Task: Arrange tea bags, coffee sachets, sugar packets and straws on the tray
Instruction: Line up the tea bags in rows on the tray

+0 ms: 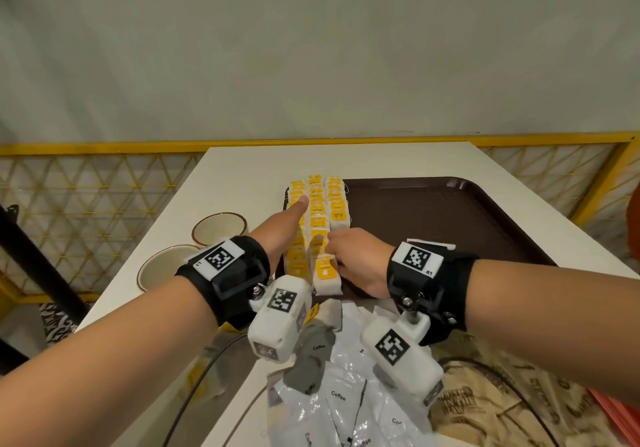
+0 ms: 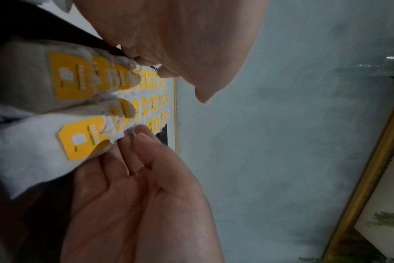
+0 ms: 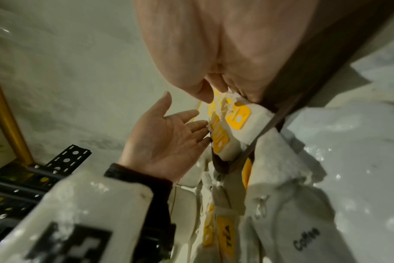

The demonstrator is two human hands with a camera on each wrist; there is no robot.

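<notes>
One white table (image 1: 242, 169) carries one brown tray (image 1: 450, 218). Three rows of yellow-tagged tea bags (image 1: 337, 204) fill the tray's left edge. White coffee sachets (image 1: 337, 394) marked "Coffee" are heaped at the table's near edge. Two bowls (image 1: 218, 226) sit left. The left hand (image 1: 284, 228) lies flat, fingers straight, against the rows; the right hand (image 1: 356, 256) curls, pinching a tea bag.

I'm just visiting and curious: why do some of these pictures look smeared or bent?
Head view: sharp, though the wide lens bows the table edges. Left wrist view: tilted sideways, near tea bags soft, dim light. Right wrist view: coffee sachets smeared, with glare speckles.
</notes>
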